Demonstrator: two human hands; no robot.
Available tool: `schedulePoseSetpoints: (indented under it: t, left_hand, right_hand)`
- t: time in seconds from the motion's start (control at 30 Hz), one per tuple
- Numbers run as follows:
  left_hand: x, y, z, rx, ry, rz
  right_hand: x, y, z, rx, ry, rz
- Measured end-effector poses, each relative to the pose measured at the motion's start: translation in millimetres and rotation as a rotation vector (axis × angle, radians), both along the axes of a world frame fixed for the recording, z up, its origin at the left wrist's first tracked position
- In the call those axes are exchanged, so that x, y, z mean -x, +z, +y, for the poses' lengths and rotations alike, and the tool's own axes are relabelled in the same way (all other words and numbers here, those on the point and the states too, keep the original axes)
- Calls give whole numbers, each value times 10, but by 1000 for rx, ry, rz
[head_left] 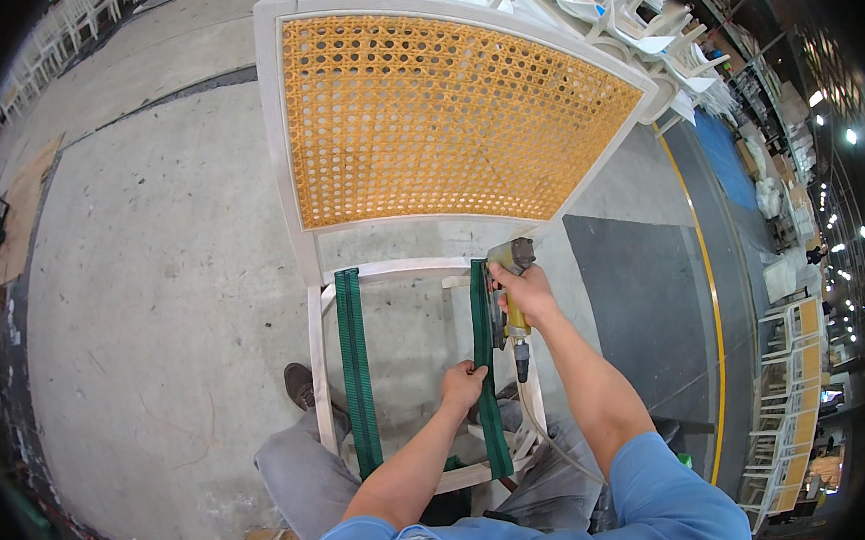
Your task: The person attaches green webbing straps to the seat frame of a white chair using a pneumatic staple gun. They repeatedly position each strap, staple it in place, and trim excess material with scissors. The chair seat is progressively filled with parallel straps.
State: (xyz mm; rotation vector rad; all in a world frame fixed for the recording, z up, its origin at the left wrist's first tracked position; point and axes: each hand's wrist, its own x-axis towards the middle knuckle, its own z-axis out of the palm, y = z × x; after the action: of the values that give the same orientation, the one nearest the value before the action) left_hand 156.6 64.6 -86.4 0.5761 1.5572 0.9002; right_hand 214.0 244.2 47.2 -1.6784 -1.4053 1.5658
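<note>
Two dark green woven straps (356, 366) span a whitewashed wooden chair frame (400, 269): the left hand (463, 381) pinches one, the right hand (527, 291) grips a yellow-and-grey air stapler (517, 316) at its far end, and the other strap lies left of both hands.

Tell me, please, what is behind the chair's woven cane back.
Through the cane back, grey concrete floor shows in lower holes; darker patches higher up are unclear; the rest is covered.

From the head of the person (649, 501), a fisheye view looks steeply down and forward, close over the chair (452, 118), the floor (170, 238) curving toward the view's dark rim.
</note>
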Motion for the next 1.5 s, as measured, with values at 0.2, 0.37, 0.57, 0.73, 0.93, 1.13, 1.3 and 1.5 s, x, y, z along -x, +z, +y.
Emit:
schedulePoseSetpoints:
  t: [0.2, 0.37, 0.57, 0.73, 0.93, 1.13, 1.3, 1.5]
  left_hand:
    - [-21, 27, -9, 8, -34, 52]
    - [-118, 84, -20, -15, -31, -1]
    - [68, 247, -111, 75, 61, -264]
    - [-134, 737, -264, 93, 30, -845]
    - [-343, 1124, -838, 156, 12, -852]
    - [-487, 791, -1538, 199, -59, -826]
    - [-588, 763, -1829, 376, -66, -790]
    - [-643, 808, -1919, 285, 18, -727]
  right_hand:
    - [63, -16, -29, 27, -26, -9]
    - [-24, 13, -52, 11, -5, -33]
    - [-319, 689, -394, 15, -46, 53]
    - [-1689, 1588, -1020, 27, -153, -2]
    - [-3536, 2034, -2255, 106, -488, -77]
    - [-4716, 1169, -3446, 252, -769, 65]
    - [-5085, 474, -3943, 413, -899, 300]
    - [-5208, 543, -4126, 342, -711, -177]
